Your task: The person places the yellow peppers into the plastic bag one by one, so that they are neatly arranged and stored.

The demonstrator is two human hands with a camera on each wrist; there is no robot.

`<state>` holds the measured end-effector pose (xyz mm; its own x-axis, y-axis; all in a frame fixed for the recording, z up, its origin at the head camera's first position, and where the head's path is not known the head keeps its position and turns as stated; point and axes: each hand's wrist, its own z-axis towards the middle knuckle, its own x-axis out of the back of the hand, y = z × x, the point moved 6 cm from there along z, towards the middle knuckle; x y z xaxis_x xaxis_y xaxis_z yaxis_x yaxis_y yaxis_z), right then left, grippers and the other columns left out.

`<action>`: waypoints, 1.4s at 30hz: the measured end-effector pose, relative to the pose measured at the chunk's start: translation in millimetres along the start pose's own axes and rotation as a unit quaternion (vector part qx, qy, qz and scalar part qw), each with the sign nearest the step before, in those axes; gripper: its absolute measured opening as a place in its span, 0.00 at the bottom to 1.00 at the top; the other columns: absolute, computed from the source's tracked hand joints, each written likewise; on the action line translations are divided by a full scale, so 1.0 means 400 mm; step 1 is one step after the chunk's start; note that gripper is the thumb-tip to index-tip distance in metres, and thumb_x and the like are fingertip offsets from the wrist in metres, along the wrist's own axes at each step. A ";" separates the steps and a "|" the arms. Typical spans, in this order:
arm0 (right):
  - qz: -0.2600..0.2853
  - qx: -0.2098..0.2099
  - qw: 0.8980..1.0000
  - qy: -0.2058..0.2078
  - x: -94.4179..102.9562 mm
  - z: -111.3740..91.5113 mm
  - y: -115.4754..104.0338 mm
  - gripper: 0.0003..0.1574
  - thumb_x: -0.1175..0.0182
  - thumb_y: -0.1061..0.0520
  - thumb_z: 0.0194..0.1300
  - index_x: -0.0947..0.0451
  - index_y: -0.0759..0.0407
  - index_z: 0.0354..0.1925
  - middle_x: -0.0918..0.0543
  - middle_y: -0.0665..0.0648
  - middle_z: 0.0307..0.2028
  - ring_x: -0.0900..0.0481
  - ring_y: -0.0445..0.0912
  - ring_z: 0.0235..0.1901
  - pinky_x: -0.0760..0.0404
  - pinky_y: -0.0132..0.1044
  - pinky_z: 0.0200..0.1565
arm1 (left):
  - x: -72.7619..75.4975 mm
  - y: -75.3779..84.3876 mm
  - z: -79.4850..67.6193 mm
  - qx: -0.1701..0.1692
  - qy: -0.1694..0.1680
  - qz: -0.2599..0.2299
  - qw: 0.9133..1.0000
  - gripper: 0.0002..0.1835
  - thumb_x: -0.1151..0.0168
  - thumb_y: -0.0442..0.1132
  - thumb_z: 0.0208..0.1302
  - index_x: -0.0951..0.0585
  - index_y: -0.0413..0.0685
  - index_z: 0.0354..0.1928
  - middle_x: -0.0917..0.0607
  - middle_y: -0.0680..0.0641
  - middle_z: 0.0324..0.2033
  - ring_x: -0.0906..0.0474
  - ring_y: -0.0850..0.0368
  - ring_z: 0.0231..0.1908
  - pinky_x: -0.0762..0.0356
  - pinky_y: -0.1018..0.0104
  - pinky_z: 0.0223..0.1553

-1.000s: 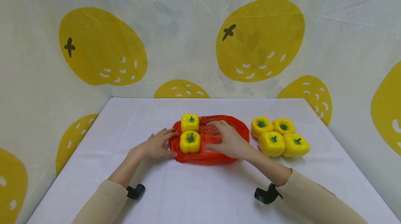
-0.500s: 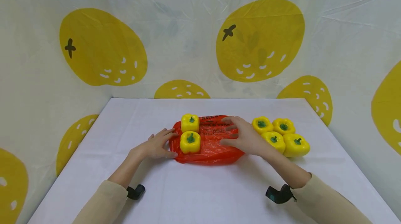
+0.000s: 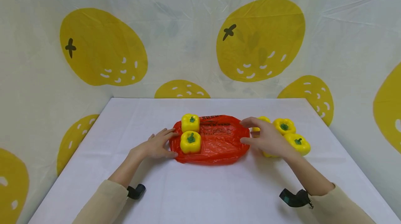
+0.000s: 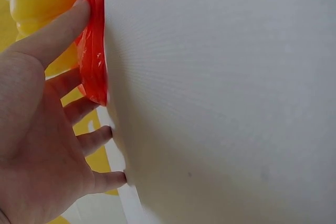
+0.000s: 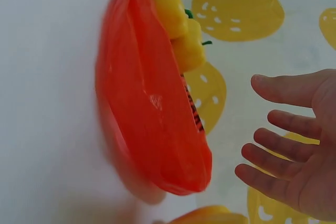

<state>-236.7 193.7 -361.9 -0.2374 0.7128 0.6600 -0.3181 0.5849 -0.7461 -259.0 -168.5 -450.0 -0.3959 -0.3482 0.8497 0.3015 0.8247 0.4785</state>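
Observation:
A red plastic bag (image 3: pixel 219 144) with dark print lies spread on the white table. Two yellow bell peppers stand on its left part, a far one (image 3: pixel 189 123) and a near one (image 3: pixel 190 142), both stem up. My left hand (image 3: pixel 156 145) rests at the bag's left end, fingers spread, thumb touching the red plastic in the left wrist view. My right hand (image 3: pixel 269 138) is above the gap past the bag's right end, overlapping two yellow peppers in the head view. Its palm holds nothing, and the fingers are apart in the right wrist view.
At the right stands a cluster of several yellow bell peppers, including a back one (image 3: pixel 284 125) and a front one (image 3: pixel 297 143). A white cloth printed with large yellow fruit (image 3: pixel 260 39) hangs behind the table (image 3: pixel 194 189). Black wrist cameras sit at both sleeves.
My right hand has moved from over the middle of the bag to the right, toward the pepper cluster, baring the bag's right part. My left hand and the two peppers on the bag stay put.

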 end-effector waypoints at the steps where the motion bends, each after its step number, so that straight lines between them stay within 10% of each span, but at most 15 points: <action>1: -0.002 -0.003 1.000 0.002 0.007 -0.005 0.004 0.30 0.26 0.59 0.63 0.23 0.61 0.61 0.19 0.61 0.57 0.23 0.60 0.59 0.21 0.58 0.58 | 0.000 0.000 0.000 0.000 -0.001 0.000 1.000 0.43 0.28 0.57 0.60 0.31 0.52 0.75 0.39 0.40 0.77 0.54 0.33 0.77 0.59 0.21 0.68; 25: -0.080 -0.044 0.996 0.018 0.172 -0.109 0.091 0.33 0.29 0.51 0.67 0.25 0.64 0.64 0.20 0.65 0.59 0.24 0.62 0.60 0.22 0.60 0.57 | -0.003 -0.003 0.007 0.011 -0.008 -0.004 1.000 0.44 0.26 0.57 0.59 0.31 0.54 0.75 0.39 0.42 0.77 0.55 0.34 0.77 0.60 0.22 0.68; 34: -0.096 -0.021 0.995 0.034 0.237 -0.142 0.128 0.30 0.28 0.53 0.66 0.23 0.65 0.61 0.18 0.65 0.57 0.22 0.47 0.55 0.27 0.18 0.51 | 0.001 0.002 0.002 0.008 -0.008 -0.003 1.000 0.44 0.27 0.57 0.59 0.32 0.52 0.75 0.39 0.40 0.77 0.54 0.33 0.77 0.60 0.21 0.68; 42: -0.091 -0.047 0.995 0.014 0.270 -0.156 0.179 0.34 0.29 0.53 0.67 0.27 0.69 0.63 0.22 0.70 0.59 0.26 0.64 0.59 0.27 0.16 0.50 | -0.003 -0.003 0.005 0.007 -0.006 0.001 1.000 0.44 0.27 0.57 0.59 0.31 0.53 0.75 0.38 0.40 0.76 0.53 0.33 0.77 0.59 0.21 0.68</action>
<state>-227.7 336.8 -349.4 -0.1588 0.6018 0.7827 -0.2653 0.7376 -0.6209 -260.7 -168.2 -451.8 -0.4059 -0.3406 0.8481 0.2910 0.8315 0.4732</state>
